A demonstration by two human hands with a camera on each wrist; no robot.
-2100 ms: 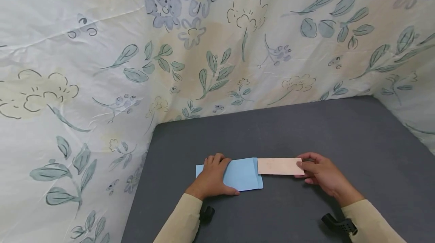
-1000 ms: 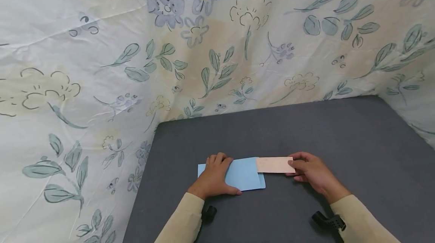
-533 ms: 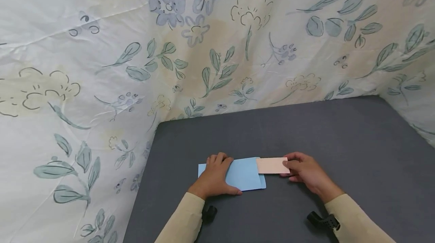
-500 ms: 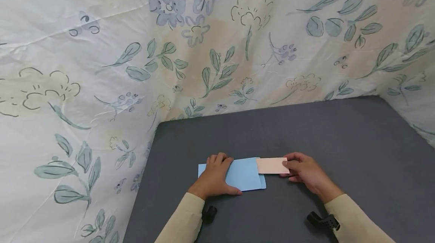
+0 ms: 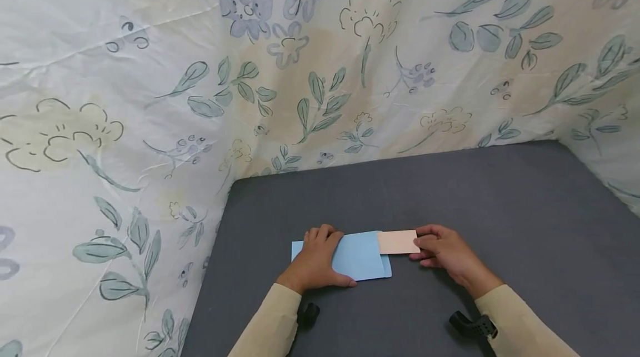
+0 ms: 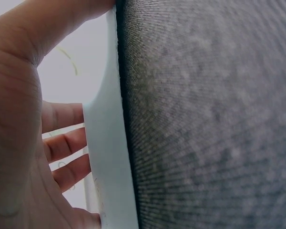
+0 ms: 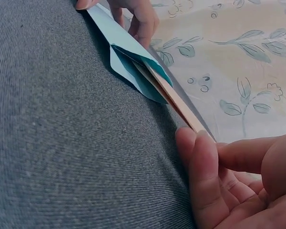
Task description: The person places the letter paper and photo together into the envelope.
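A light blue paper envelope [image 5: 357, 255] lies flat on the dark grey table. Spread across its left part, my left hand [image 5: 316, 260] holds it, thumb at the near edge and bent fingers at the far edge. A folded pale pink paper [image 5: 397, 242] sticks out of the envelope's right end, its left part hidden inside. My right hand [image 5: 445, 251] pinches the paper's outer end between thumb and fingers. In the right wrist view the envelope's mouth [image 7: 133, 62] gapes around the folded paper. The left wrist view shows the envelope's edge [image 6: 112, 143] beside the left fingers.
The grey cloth-covered table [image 5: 450, 190] reaches back to a white floral curtain [image 5: 300, 96], which also hangs along the left and right sides. Black wrist straps [image 5: 472, 325] sit by both cream sleeves [image 5: 520, 318].
My right hand has moved left with the pink paper, so a shorter length of it shows outside the envelope. The left hand keeps its place on the envelope.
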